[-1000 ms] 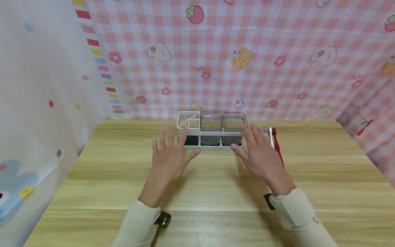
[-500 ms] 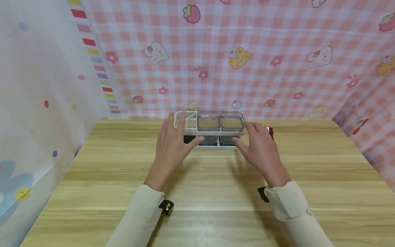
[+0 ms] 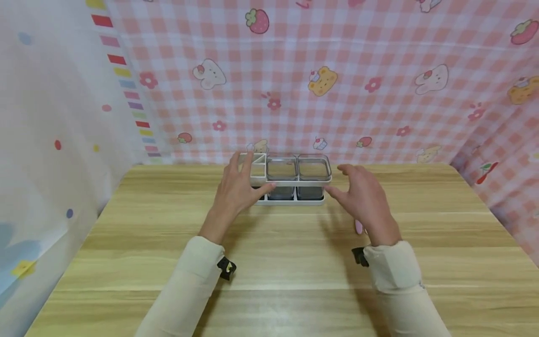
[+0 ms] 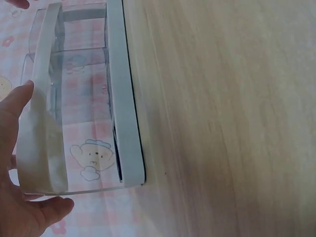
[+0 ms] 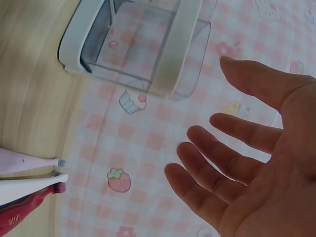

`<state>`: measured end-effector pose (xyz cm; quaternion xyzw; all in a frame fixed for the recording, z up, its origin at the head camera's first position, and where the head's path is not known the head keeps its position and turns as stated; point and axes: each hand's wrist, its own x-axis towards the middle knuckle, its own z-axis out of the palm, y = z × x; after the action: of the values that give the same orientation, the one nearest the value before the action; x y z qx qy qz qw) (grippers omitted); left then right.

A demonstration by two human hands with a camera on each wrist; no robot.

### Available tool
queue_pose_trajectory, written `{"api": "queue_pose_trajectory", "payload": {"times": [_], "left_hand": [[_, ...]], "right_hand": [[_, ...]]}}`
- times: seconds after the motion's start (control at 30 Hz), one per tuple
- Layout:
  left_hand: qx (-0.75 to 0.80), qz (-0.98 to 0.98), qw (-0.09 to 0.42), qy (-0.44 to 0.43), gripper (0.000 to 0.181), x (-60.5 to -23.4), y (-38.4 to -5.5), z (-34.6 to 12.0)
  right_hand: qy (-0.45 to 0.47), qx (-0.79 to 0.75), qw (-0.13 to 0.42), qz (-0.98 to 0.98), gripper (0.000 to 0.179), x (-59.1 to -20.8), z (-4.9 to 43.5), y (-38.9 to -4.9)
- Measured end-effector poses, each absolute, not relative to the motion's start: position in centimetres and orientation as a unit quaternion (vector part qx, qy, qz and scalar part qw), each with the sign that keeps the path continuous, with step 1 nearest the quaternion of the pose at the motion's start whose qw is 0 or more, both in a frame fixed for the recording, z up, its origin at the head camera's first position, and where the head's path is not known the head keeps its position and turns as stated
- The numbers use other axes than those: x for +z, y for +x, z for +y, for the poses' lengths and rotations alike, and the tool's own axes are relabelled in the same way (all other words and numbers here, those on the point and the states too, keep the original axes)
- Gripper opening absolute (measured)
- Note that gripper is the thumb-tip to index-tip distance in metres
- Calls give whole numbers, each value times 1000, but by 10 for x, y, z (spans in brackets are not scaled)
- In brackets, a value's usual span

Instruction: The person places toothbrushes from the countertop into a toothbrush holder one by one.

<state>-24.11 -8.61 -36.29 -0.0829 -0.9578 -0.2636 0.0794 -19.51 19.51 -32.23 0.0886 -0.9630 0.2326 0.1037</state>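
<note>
A white plastic two-tier rack [image 3: 299, 184] stands upright on the pale wood-grain table [image 3: 273, 262]. The person's left hand [image 3: 233, 189] is bent round the rack's left end, thumb in front, seemingly gripping its upper tier. The right hand [image 3: 364, 194] is just beyond the rack's right end, fingers apart and loosely curved, holding nothing. The work looks barely begun: two clear plastic cups [image 3: 281, 169] already sit in the rack, beside one divided white compartment [image 3: 265, 168], but no brush shows in these. At least three toothbrushes, one pink [image 5: 27, 162], one white [image 5: 29, 189] and one red [image 5: 29, 210], lie untouched to the rack's right.
</note>
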Motion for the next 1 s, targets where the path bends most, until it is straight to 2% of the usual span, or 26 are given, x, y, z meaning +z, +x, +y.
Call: {"api": "queue_pose_trajectory", "payload": {"times": [0.27,0.73,1.0], "left_hand": [[-261,-958,87,-80,105,-367,-247,-87],[-265,-960,60,-66,116,-365,-250,-92],[-270,-959,59,-59,113,-365,-250,-92]], "right_hand": [[44,275,42,-959,64,-316,215,-204],[-45,340,41,-938,73,-334,252,-216],[-91,369,33,-924,67,-356,272,-221]]}}
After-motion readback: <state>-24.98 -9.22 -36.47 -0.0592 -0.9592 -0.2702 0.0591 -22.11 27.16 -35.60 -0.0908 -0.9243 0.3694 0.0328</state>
